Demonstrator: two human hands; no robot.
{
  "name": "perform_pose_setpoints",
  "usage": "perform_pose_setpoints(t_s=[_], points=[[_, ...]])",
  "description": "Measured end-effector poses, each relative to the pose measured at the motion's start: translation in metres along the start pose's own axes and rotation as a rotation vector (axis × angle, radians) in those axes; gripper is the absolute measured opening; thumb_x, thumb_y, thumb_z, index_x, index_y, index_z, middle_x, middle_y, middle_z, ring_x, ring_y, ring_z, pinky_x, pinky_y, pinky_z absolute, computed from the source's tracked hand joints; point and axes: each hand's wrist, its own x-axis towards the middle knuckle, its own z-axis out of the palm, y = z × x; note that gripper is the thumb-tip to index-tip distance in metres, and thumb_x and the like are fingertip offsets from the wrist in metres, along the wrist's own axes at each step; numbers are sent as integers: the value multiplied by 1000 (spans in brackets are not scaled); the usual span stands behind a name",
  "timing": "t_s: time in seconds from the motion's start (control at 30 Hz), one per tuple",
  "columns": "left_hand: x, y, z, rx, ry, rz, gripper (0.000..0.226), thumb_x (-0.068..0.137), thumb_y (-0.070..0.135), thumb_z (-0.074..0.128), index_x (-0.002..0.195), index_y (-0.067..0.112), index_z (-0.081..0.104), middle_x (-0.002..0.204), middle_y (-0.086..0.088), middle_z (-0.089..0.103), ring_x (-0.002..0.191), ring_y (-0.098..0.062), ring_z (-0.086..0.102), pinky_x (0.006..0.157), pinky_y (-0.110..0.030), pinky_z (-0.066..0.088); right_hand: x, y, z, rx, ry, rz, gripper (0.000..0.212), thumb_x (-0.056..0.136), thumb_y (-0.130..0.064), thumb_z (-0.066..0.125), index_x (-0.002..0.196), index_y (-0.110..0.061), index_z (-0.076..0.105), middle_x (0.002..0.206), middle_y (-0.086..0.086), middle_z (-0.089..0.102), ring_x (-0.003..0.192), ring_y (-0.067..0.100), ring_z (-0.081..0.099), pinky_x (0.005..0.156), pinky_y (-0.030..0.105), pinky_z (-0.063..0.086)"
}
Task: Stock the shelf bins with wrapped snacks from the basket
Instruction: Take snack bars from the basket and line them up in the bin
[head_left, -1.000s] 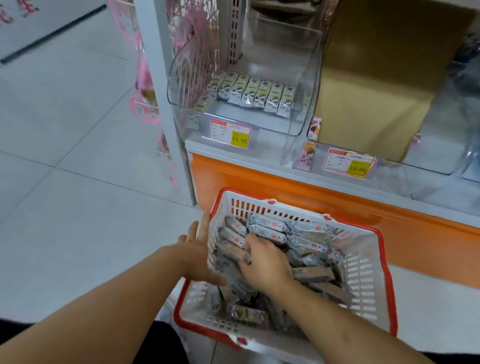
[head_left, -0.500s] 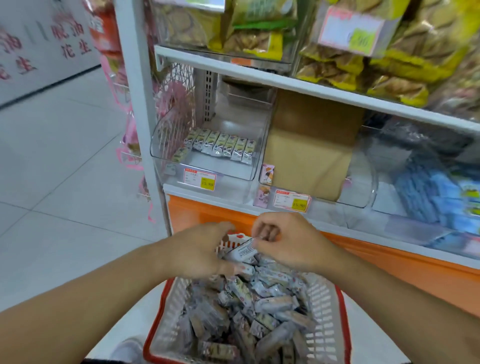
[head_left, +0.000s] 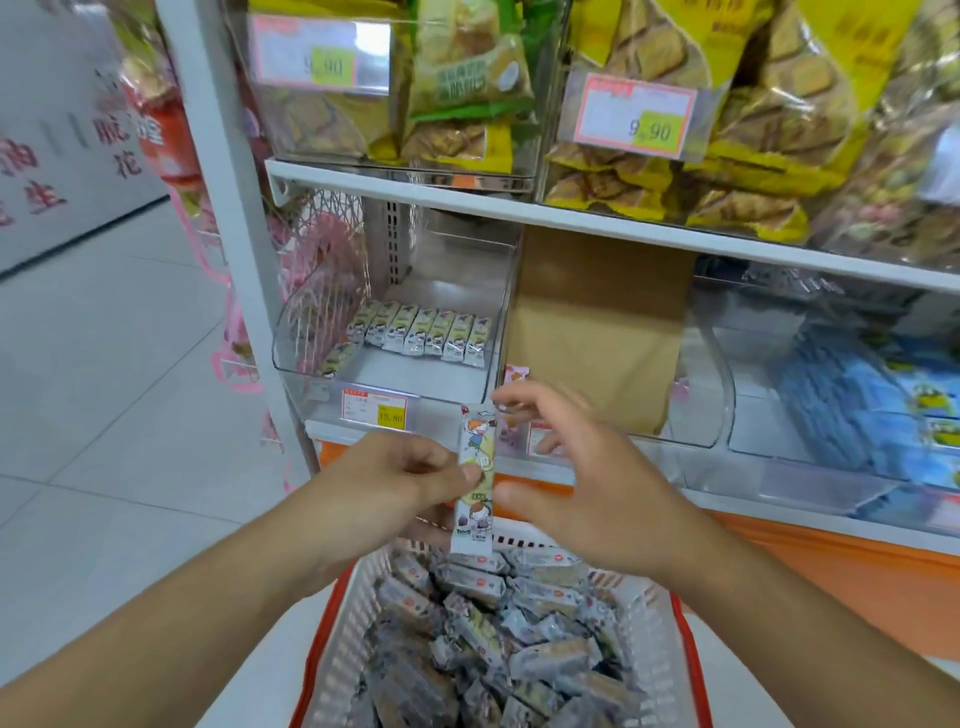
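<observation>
Left hand fingers pinching an upright snack bar, right hand fingers spread loose beside it — above the basket

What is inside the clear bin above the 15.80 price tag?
The clear bin holds a row of wrapped snacks across its floor, plus one snack lying at the front left. Its back corners are dim; nothing else shows.

Glossy wrapped snack, perforated plastic basket, clear glossy plastic bin.
</observation>
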Motion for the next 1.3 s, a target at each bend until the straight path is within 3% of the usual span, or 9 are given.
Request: perform_pose_setpoints(t_s=[0.13,0.33,0.43,0.57,0.63,0.7,1.07,1.17,1.3], points=[[3,9,-3,-47,14,8,32,95,34,75,75,9,72,69,-5,54,66,-18,60,69,-29,58,2,-3,12,-122,-90,-51,87,84,-51,82,155,-47,32,157,-35,24,150,-6,23,120,29,31],[4,10,-16,82,46,-4,34,98,43,68,96,10,76,76,2,65,74,-13,67,87,-41,62,12,-12,19,-84,-1,68,78,80,-53,85,140,-61,36,145,-46,32,134,-17,34,110,22,36],[11,9,-49,520,230,143,34,102,48,57,129,30,67,119,19,69,110,-1,65,106,-36,51,29,-27,19,-82,26,80,75,80,-58,83,137,-64,35,132,-49,34,123,-15,40,97,19,39],[25,-12,-120,1113,316,276,79,95,77,23,163,37,20,169,12,20,155,-13,22,126,-36,25,86,-43,29,-84,106,60,71,83,-57,81,141,-51,41,129,-34,46,119,-5,49,98,31,46],[30,-29,-143,1281,226,114,95,80,89,-3,162,42,-14,171,11,-19,158,-14,-17,130,-44,5,129,-41,39,-108,106,74,78,83,-57,81,148,-38,41,143,-18,51,129,9,51,104,34,45],[31,-40,-152,1389,147,-40,94,82,86,3,155,39,-33,162,13,-39,147,-12,-41,128,-46,-9,173,-34,53,-144,68,114,85,83,-55,82,152,-27,41,149,-6,51,134,17,51,104,32,44],[34,-34,-148,1365,91,-108,94,99,74,25,157,27,-32,164,5,-38,144,-16,-46,127,-45,-14,265,1,123,-105,-241,269,94,86,-28,86,162,-14,32,159,0,44,141,20,48,100,21,38],[36,-38,-146,1329,119,-100,92,99,75,22,160,27,-27,166,6,-35,145,-15,-45,126,-44,-15,271,7,133,-169,-253,268,87,87,-22,84,159,-15,35,155,0,46,139,23,50,112,32,44],[38,-40,-144,1319,137,-91,90,99,75,20,160,28,-25,167,6,-33,146,-17,-44,127,-47,-13,274,8,136,-291,-188,243,81,75,-31,86,147,-25,48,144,0,60,132,24,58,107,40,52]])
